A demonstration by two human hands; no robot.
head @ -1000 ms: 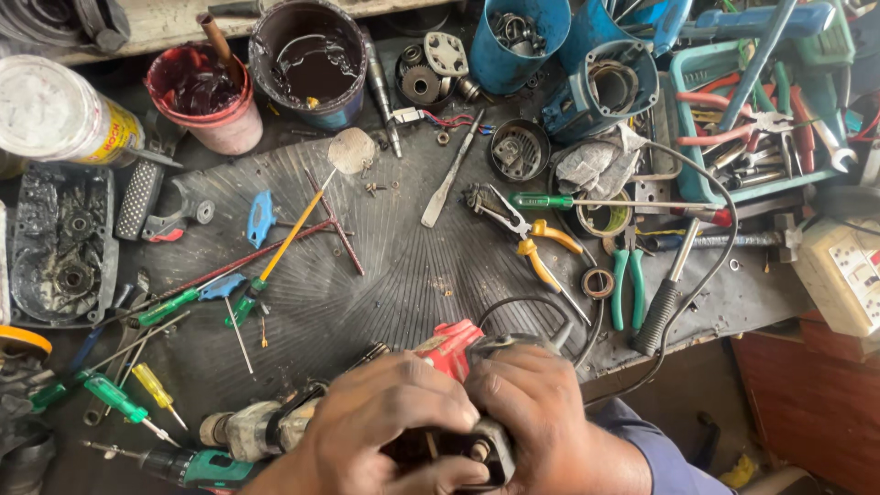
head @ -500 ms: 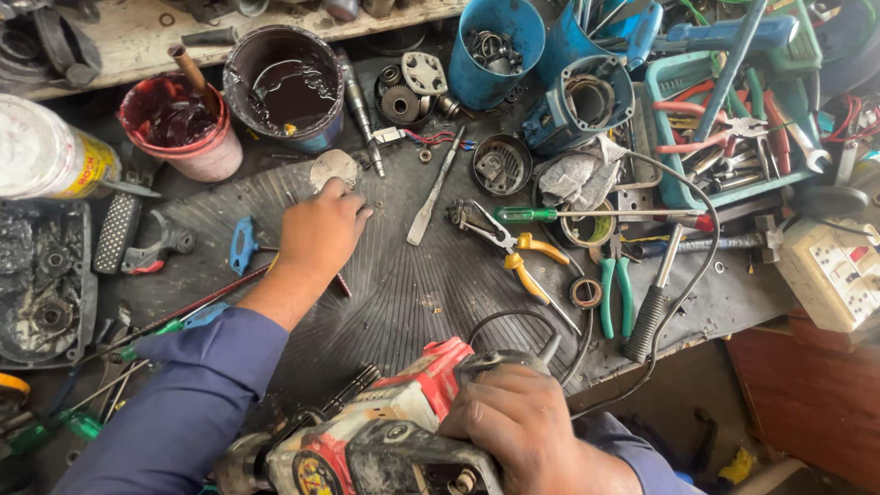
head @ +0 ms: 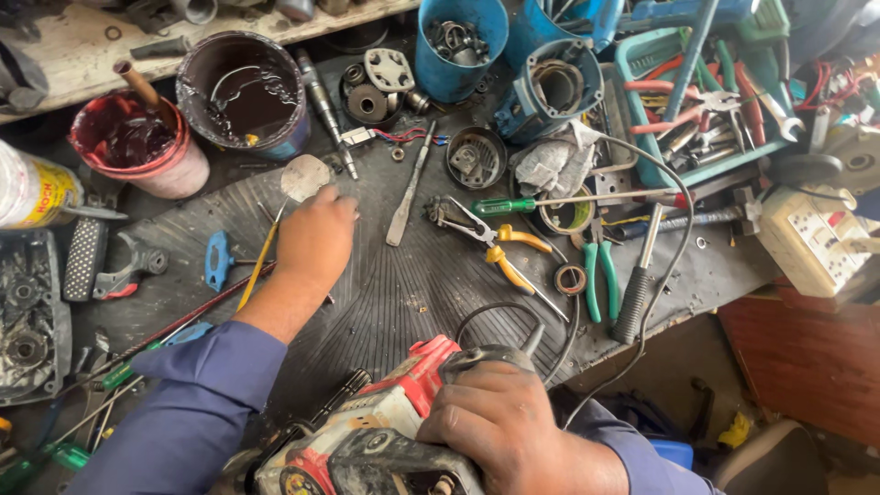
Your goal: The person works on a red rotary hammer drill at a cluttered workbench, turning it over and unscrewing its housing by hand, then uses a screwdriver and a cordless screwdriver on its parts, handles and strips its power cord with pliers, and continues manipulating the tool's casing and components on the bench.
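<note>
Workbench, two hands at a red-and-white power tool body (head: 367, 431) and small parts.

Left hand (head: 316, 240), arm stretched forward, lies well beyond the tool, fingers curled just below a round pale metal disc (head: 305, 176); contents of its grasp cannot be told. Right hand (head: 500, 422) clamps down over the tool's near end, fingers wrapped tight.

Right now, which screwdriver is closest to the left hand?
The yellow-handled screwdriver, lying just beside the left hand on the mat. The green-handled screwdriver lies farther right, past the yellow-handled pliers.
</note>
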